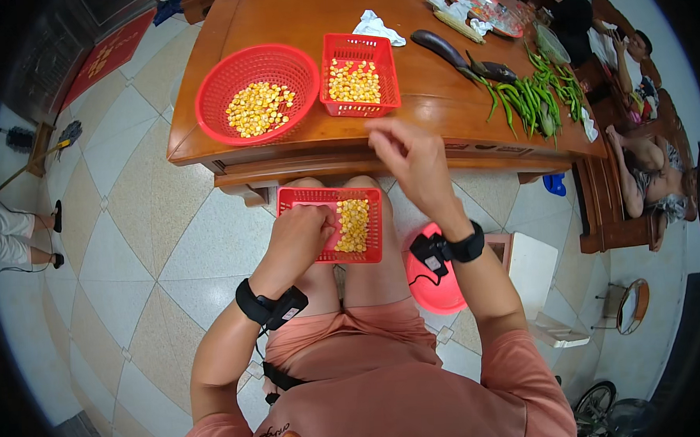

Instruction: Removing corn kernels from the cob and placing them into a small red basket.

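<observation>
A small red plastic basket (376,232) rests on the person's thighs, with corn kernels (353,225) gathered in its right half. My left hand (304,235) is inside its left half, fingers curled down; whether it holds anything is hidden. Raised near the table's front edge, my right hand (412,160) has bent fingers close to the thumb; I cannot tell if a kernel is between them. Just beyond it on the wooden table (439,112) stands another red rectangular basket (361,109) with kernels. To its left is a round red basket (210,101), also holding kernels.
Eggplants (442,49), green chili peppers (526,102), a corn cob (457,26), crumpled tissue (377,28) and a tray (484,7) lie on the table. A pink basin (432,291) stands on the floor beside my right leg. People are at the far left and right.
</observation>
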Tool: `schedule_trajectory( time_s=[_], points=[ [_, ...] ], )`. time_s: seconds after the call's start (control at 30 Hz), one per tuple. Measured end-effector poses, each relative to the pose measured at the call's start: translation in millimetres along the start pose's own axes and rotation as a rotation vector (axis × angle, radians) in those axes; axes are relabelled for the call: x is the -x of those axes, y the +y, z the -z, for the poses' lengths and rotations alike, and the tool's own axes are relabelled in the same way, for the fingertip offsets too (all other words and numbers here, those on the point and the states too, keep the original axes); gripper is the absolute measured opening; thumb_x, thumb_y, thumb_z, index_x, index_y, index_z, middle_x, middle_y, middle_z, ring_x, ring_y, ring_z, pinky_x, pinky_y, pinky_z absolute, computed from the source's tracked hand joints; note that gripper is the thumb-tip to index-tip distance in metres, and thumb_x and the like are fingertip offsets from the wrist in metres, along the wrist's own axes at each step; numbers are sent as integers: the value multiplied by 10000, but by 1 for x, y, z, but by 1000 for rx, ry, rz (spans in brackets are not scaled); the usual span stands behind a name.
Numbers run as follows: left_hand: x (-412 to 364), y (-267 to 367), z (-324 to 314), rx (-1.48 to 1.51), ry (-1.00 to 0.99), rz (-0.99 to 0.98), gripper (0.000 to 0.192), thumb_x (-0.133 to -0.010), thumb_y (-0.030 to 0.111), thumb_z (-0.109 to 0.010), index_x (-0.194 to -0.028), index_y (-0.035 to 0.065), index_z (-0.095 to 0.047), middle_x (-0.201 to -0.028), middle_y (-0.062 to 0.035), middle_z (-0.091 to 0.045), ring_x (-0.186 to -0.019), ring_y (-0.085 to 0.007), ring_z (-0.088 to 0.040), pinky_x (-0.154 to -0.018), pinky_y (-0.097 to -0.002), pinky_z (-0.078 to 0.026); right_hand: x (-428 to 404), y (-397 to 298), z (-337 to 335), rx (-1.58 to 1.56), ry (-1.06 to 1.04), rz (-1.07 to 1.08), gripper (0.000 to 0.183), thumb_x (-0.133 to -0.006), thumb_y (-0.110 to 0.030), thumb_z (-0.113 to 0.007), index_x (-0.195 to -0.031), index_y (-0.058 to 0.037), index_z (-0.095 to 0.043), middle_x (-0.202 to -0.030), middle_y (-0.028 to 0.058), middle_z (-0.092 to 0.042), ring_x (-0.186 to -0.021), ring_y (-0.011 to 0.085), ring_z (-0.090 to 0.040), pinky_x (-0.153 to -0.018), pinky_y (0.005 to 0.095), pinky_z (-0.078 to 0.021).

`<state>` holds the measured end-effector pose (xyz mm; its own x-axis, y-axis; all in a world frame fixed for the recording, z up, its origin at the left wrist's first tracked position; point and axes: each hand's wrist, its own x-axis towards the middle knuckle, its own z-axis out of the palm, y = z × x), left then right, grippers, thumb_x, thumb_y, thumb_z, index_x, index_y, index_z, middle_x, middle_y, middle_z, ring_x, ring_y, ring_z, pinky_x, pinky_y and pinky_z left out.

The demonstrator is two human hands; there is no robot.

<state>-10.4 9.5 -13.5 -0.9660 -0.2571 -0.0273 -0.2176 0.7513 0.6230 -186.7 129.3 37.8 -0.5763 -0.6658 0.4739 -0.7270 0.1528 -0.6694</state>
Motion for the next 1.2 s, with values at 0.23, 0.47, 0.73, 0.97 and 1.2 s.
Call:
schedule_trajectory(
  time_s=[0.23, 0.47, 0.73, 0.97, 1.2],
  points=[
    [-10, -5, -18, -169, -70, 11, 85, -763, 167, -684, -793, 89, -669, -717, -116, -666, -740, -304, -668, -641, -428, -509, 49, -8, -6, -68, -98, -90, 146, -866, -97, -651, -997, -42, -680, -775, 136, -639, -566, 218, -581, -536, 318, -462],
    [-10, -7, -19, -217, -71, -27, 68, -765, 148, -675, -768, 80, -675, -693, -140, -657, -707, -306, -667, -611, -431, -507, 66, -9, -15, -88, -185, -86, 124, -844, -68, -667, -961, -31, -653, -908, 108, -659, -677, 246, -639, -598, 324, -512],
    [-6, -8, -13, -93, -14, -12, 101, -730, 110, -702, -768, 32, -651, -705, -169, -642, -687, -343, -642, -643, -403, -523, 70, -12, -23, -95, -205, -77, 131, -817, -58, -682, -943, -27, -665, -939, 121, -650, -896, 299, -633, -744, 358, -518],
    [-4, 7, 18, 671, 33, 134, 61, -842, 40, -665, -859, -10, -634, -766, -53, -670, -721, -135, -655, -658, -272, -518, 70, -22, -27, -335, -210, -248, 148, -820, -40, -704, -964, -14, -680, -872, 87, -594, -756, 199, -620, -655, 303, -511],
    [3, 7, 18, 1122, 60, 216, 101, -938, 84, -616, -1009, 12, -618, -902, -32, -679, -812, -78, -642, -681, -213, -523, 64, -19, -34, -361, -172, -188, 118, -818, -61, -727, -915, -11, -685, -770, 62, -583, -670, 149, -595, -568, 275, -471]
  ],
)
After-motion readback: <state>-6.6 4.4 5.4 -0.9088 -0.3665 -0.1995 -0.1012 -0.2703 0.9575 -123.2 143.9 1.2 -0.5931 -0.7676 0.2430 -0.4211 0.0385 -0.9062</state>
